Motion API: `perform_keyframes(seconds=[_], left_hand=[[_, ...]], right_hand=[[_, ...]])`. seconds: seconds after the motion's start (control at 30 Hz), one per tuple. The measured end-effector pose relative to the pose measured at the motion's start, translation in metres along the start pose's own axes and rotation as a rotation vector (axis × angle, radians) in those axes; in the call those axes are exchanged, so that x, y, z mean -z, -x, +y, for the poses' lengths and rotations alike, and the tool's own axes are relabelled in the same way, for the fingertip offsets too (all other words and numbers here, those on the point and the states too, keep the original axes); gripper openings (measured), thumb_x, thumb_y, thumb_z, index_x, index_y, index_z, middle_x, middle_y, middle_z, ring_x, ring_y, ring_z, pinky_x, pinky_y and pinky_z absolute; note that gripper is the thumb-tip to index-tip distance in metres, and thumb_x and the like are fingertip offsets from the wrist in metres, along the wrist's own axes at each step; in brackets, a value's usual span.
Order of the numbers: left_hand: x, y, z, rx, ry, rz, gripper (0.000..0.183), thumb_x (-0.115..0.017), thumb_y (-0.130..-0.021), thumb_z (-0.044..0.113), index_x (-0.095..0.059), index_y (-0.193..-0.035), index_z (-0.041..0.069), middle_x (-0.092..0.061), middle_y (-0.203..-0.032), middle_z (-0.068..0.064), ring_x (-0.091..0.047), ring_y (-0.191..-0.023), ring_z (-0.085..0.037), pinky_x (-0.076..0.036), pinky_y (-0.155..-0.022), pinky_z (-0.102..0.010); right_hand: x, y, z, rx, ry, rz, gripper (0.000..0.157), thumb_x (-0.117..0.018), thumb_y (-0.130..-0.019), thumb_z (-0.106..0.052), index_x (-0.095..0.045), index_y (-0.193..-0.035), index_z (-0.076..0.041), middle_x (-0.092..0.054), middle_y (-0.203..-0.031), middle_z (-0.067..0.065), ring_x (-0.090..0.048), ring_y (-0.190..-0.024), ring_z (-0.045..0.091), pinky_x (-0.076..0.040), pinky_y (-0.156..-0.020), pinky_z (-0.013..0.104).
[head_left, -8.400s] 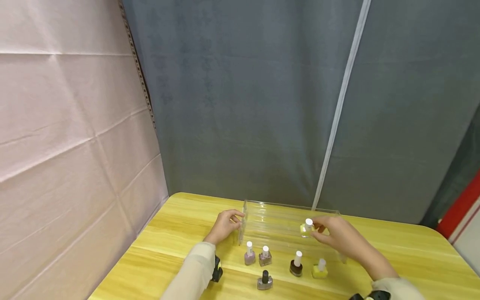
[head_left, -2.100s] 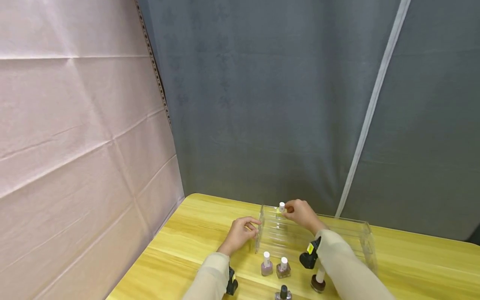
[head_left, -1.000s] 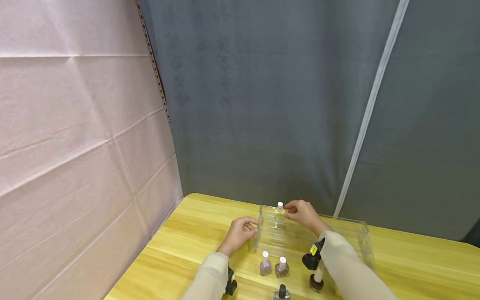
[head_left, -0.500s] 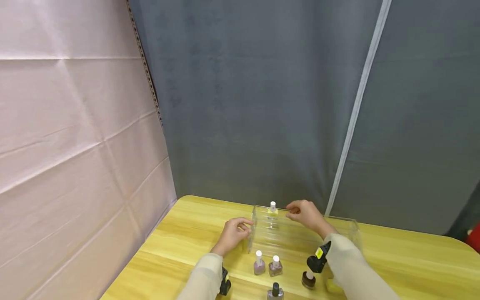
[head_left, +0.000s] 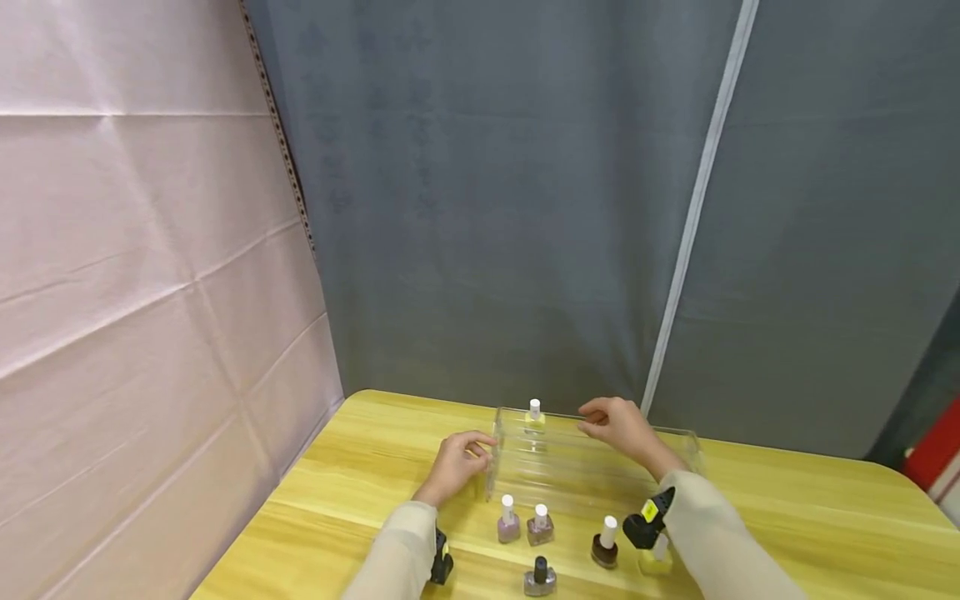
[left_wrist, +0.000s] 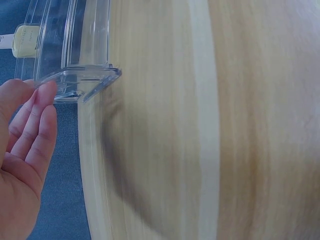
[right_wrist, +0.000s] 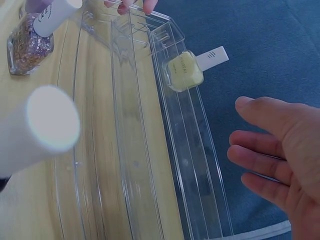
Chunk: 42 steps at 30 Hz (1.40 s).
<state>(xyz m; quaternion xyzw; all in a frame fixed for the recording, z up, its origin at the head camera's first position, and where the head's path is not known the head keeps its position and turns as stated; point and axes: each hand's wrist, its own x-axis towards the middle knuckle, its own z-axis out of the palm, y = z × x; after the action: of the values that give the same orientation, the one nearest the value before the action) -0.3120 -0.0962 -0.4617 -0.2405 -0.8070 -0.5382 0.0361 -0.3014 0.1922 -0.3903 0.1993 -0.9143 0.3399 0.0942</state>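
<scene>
Yellow polish bottle (head_left: 535,421), upright on clear rack (head_left: 585,467)

Bottle: lower centre of frame, left stretch of the rack's rear tier; long axis vertical, white cap (head_left: 535,405) pointing up; left of the right hand (head_left: 621,425), apart. Said hand: half open, fingers loosely bent, nothing held. Left hand (head_left: 453,462): pinches rack's left end.

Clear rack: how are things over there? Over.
Left grip holds clear rack by one end. Right grip empty. Yellow bottle at rack's rear, untouched. Nothing visibly in the way.
</scene>
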Motion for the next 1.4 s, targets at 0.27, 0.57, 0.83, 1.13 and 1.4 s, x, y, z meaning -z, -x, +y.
perform_keyframes(seconds=[0.27, 0.57, 0.83, 1.13, 1.4], left_hand=[[0.005, 0.01, 0.033, 0.013, 0.033, -0.005, 0.019, -0.059, -0.082, -0.011, -0.062, -0.101, -0.011, -0.058, -0.084, -0.03, -0.06, -0.068, -0.045, -0.051, -0.064, -0.051], [0.004, -0.002, -0.004, 0.007, -0.006, -0.01, 0.021, -0.061, -0.083, -0.007, -0.063, -0.104, -0.007, -0.061, -0.083, -0.017, -0.063, -0.065, -0.033, -0.054, -0.061, -0.037], [0.009, -0.007, -0.01, 0.009, -0.028, -0.022, 0.021, -0.061, -0.083, -0.005, -0.064, -0.105, -0.004, -0.061, -0.081, -0.012, -0.064, -0.065, -0.03, -0.054, -0.06, -0.035], [0.015, -0.003, -0.015, -0.009, -0.03, -0.018, 0.021, -0.062, -0.083, -0.006, -0.063, -0.104, -0.006, -0.062, -0.083, -0.012, -0.064, -0.063, -0.028, -0.054, -0.06, -0.034], [0.016, -0.005, -0.011, 0.012, -0.021, -0.001, 0.021, -0.062, -0.083, -0.006, -0.063, -0.104, -0.006, -0.062, -0.081, -0.017, -0.064, -0.064, -0.032, -0.054, -0.06, -0.036]], right_hand=[[0.009, 0.013, 0.003, -0.002, 0.041, -0.005, 0.025, -0.067, -0.083, -0.01, -0.064, -0.104, 0.004, -0.066, -0.088, 0.008, -0.062, -0.077, 0.02, -0.052, -0.066, 0.033], [0.021, 0.025, 0.004, -0.018, 0.08, 0.01, 0.023, -0.067, -0.083, -0.009, -0.065, -0.104, 0.002, -0.066, -0.09, 0.011, -0.062, -0.077, 0.021, -0.052, -0.066, 0.033], [0.028, 0.032, 0.002, -0.036, 0.108, 0.029, 0.022, -0.067, -0.083, -0.011, -0.066, -0.103, -0.001, -0.066, -0.088, 0.006, -0.062, -0.077, 0.019, -0.052, -0.066, 0.033], [0.029, 0.04, 0.002, -0.024, 0.132, 0.032, 0.025, -0.066, -0.083, -0.011, -0.065, -0.105, 0.001, -0.067, -0.091, 0.009, -0.062, -0.077, 0.019, -0.052, -0.066, 0.033], [0.034, 0.048, 0.0, 0.0, 0.151, 0.049, 0.024, -0.067, -0.083, -0.01, -0.066, -0.104, 0.0, -0.067, -0.093, 0.008, -0.062, -0.078, 0.018, -0.052, -0.066, 0.032]])
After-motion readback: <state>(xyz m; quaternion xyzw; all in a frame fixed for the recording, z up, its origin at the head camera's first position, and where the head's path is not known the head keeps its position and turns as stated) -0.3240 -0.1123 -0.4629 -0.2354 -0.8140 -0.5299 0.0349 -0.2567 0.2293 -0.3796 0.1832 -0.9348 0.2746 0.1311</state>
